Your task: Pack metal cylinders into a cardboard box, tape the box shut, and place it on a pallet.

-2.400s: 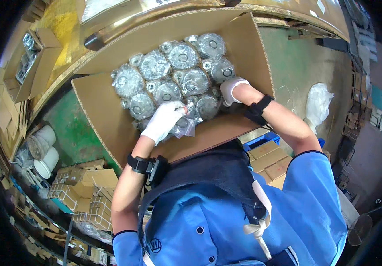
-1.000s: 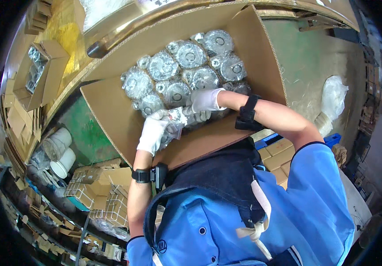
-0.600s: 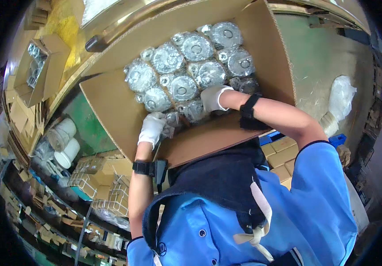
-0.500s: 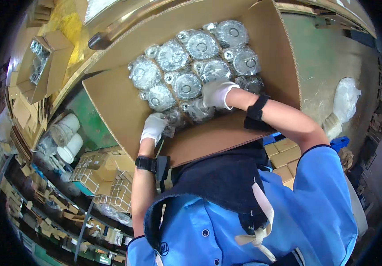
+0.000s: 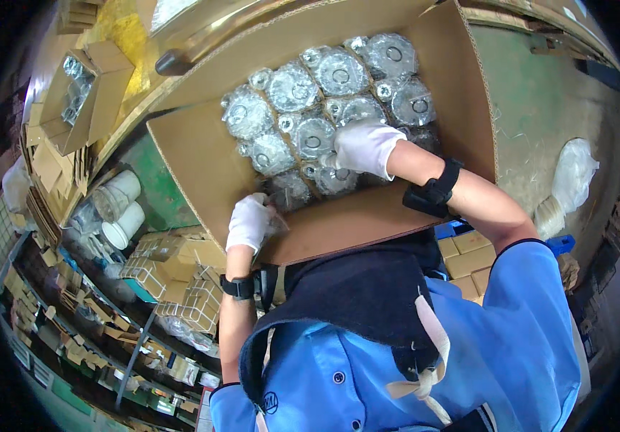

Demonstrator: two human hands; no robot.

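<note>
White-gloved L hand [image 5: 249,222]: at the near L corner of the ctn, fingers bent, w/ a blurred translucent bit [image 5: 277,225] at the fingertips; can't tell if it's gripped. White-gloved R hand [image 5: 369,146]: over the packed rows, R of centre, back up, fingers curled down onto the wrapped pcs; grip hidden, can't tell.

Under & btwn the hands: round silvery pcs in clear plastic wrap [image 5: 342,72], set in approx. 3 rows, each w/ a smaller knob-like bit alongside; several show a dark ring on top. All sit inside a large open brown cardboard ctn [image 5: 367,216], tilted in view, its near wall up against the wearer.

Black strap w/ device [image 5: 236,286] on L wrist, another black strap w/ device [image 5: 436,189] on R wrist. Wearer has a blue short-sleeved shirt [image 5: 504,317] & dark navy apron [image 5: 360,288] w/ a knotted cream tie [image 5: 432,335].

Further out, L: small open brown cardboard box [image 5: 112,97] holding shiny wrapped pcs; below it, white plastic bucket [image 5: 124,225] on its side & white wire basket [image 5: 198,306] w/ cardboard. R: brown closed boxes [image 5: 468,252] nr the wearer's elbow; white plastic bundle [image 5: 576,173] on the greenish floor [image 5: 533,93].
</note>
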